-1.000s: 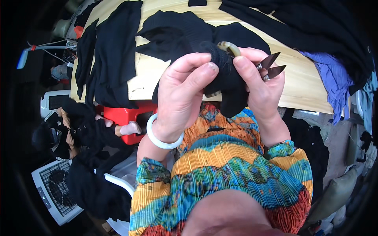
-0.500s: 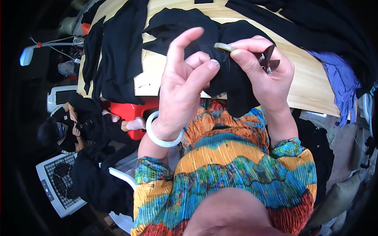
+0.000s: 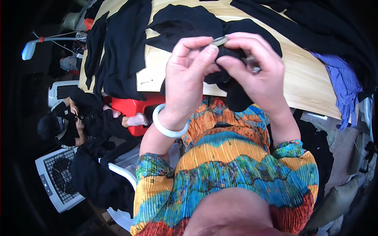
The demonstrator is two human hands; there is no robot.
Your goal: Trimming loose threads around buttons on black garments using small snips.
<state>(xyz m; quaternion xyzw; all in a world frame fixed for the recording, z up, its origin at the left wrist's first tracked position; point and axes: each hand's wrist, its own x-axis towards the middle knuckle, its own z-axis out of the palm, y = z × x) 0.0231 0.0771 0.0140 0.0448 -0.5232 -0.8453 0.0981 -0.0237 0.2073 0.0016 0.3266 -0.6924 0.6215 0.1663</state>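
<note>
Greenish flat piece (image 3: 219, 41) sits at the meeting point of the two hands, seen nearly edge-on, so I cannot tell whether it is a ring or solid. Its long axis runs crosswise from hand to hand, the right end tipped a little farther from the body. Left hand (image 3: 189, 69) pinches the near end between thumb and forefinger; right hand (image 3: 265, 67) has its forefinger at the other end, its thumb lower and apart from the piece, so neither hand is clearly nearer. A blurred metal tool (image 3: 254, 66) is tucked in the right hand's curled fingers. Black cloth (image 3: 238, 98) hangs just below and between the hands, the wooden table (image 3: 305, 76) lies beyond them, and purple cloth (image 3: 340, 74) drapes well off to the right hand's right
</note>
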